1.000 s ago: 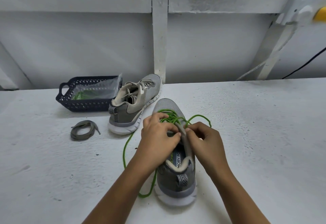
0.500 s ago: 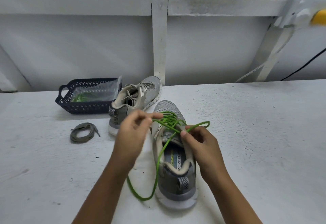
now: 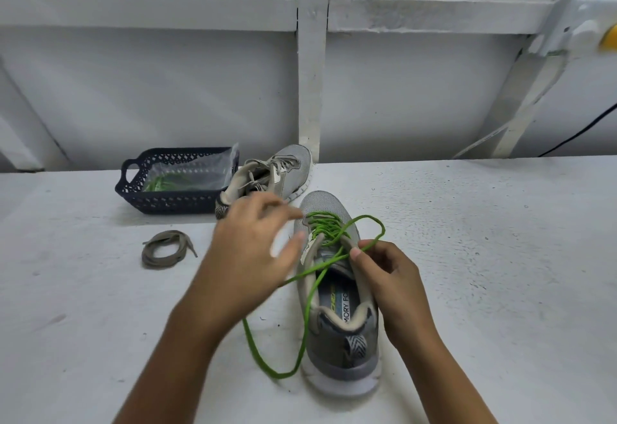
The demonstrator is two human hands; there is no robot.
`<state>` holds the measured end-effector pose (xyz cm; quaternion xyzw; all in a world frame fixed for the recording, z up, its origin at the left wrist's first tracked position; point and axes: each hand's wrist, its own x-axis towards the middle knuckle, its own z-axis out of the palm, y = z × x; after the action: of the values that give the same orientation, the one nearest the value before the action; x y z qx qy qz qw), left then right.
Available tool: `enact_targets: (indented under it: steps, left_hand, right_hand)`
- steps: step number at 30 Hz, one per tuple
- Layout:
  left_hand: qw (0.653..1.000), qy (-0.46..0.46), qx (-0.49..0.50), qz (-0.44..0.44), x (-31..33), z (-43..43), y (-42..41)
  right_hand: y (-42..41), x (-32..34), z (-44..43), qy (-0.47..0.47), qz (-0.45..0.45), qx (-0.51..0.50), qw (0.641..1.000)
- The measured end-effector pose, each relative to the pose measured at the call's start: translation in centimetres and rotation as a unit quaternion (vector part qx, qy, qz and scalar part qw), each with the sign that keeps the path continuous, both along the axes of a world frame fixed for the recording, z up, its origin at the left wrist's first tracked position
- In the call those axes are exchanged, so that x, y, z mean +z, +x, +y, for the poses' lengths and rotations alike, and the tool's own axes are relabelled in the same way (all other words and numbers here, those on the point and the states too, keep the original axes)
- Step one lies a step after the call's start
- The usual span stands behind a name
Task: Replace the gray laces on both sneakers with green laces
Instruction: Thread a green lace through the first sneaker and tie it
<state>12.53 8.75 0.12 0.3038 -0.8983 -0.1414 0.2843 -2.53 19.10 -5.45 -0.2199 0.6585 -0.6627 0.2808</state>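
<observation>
Pinching the bright green round lace (image 3: 367,220) between thumb and fingers of my right hand (image 3: 389,276), just beside the collar of the near gray mesh sneaker (image 3: 337,293). That sneaker stands upright on the white speckled worktop (image 3: 484,256), toe pointing away from me. Green lace is threaded through its front eyelets; one end loops out to the right of the toe and back to my right hand, the other trails across the opening and curls on the worktop left of the heel. My left hand (image 3: 253,250) is released, fingers spread, blurred, hovering left of the sneaker's tongue and gripping nothing. Second gray sneaker (image 3: 280,173), gray laces in it, sits behind, next to the dark blue perforated plastic basket (image 3: 167,196) with a clear bag and green laces inside. Coiled gray flat lace (image 3: 165,250) lies loose on the worktop in front of the basket.
</observation>
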Motion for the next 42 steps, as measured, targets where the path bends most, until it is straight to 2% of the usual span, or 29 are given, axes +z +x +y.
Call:
enact_targets:
  steps: [4, 7, 9, 11, 13, 14, 16, 18, 20, 23, 26, 29, 32, 37, 40, 42]
  left_hand:
    - [0.984, -0.137, -0.023, -0.109, -1.7, 1.4, -3.2]
    - [0.984, -0.138, -0.041, -0.101, -2.7, 1.6, -3.9]
    - [0.992, -0.077, -0.071, -0.063, -2.7, 1.5, -3.5]
    - [0.99, 0.056, -0.128, -0.02, -1.8, 1.4, -2.4]
    - [0.956, 0.206, -0.21, -0.013, -0.3, 1.3, -1.1]
    - [0.937, 0.251, -0.241, -0.013, 0.3, 1.2, -0.3]
    - [0.908, 0.296, -0.294, -0.025, 1.4, 1.1, 1.1]
    - [0.895, 0.303, -0.325, -0.038, 1.9, 0.8, 2.1]
    - [0.896, 0.301, -0.322, -0.059, 1.9, 0.7, 2.5]
    - [0.917, 0.281, -0.258, -0.111, 1.8, 0.9, 2.0]
    - [0.923, 0.275, -0.22, -0.153, 1.9, 1.4, 1.6]
    - [0.948, 0.194, -0.174, -0.182, 1.2, 1.7, 1.3]
    - [0.957, 0.205, -0.124, -0.163, -0.1, 1.8, 1.0]
    - [0.954, 0.261, -0.111, -0.095, -1.4, 1.7, 0.8]
    - [0.931, 0.333, -0.142, -0.049, -1.4, 1.5, 1.0]
    - [0.905, 0.399, -0.149, 0.018, -1.0, 1.3, 1.0]
  right_hand:
    - [0.0, 0.2, 0.1, -0.01, -0.011, 0.005, 1.0]
    - [0.0, 0.3, 0.1, -0.009, -0.011, 0.006, 1.0]
    - [0.0, 0.2, 0.2, -0.009, -0.009, 0.004, 1.0]
    - [0.0, 0.1, 0.2, -0.012, -0.01, 0.006, 1.0]
    - [-0.1, 0.0, 0.1, -0.017, -0.014, 0.005, 1.0]
    - [-0.1, 0.0, 0.1, -0.019, -0.016, 0.003, 1.0]
    - [0.0, -0.1, 0.1, -0.018, -0.011, 0.001, 1.0]
    - [0.0, -0.1, 0.0, -0.017, -0.005, 0.001, 1.0]
    - [0.0, -0.2, 0.0, -0.019, -0.005, 0.0, 1.0]
    - [0.0, -0.2, 0.0, -0.018, -0.004, -0.001, 1.0]
    - [0.0, -0.2, 0.0, -0.014, 0.001, 0.001, 1.0]
    - [0.0, -0.2, 0.1, -0.012, 0.005, 0.001, 1.0]
    - [0.2, -0.1, 0.2, -0.014, 0.009, -0.003, 1.0]
    - [0.5, 0.1, 0.5, -0.013, 0.035, -0.014, 0.999]
    - [0.5, 0.0, 0.4, -0.008, 0.037, -0.023, 0.999]
    - [0.5, 0.1, 0.5, -0.003, 0.042, -0.018, 0.999]
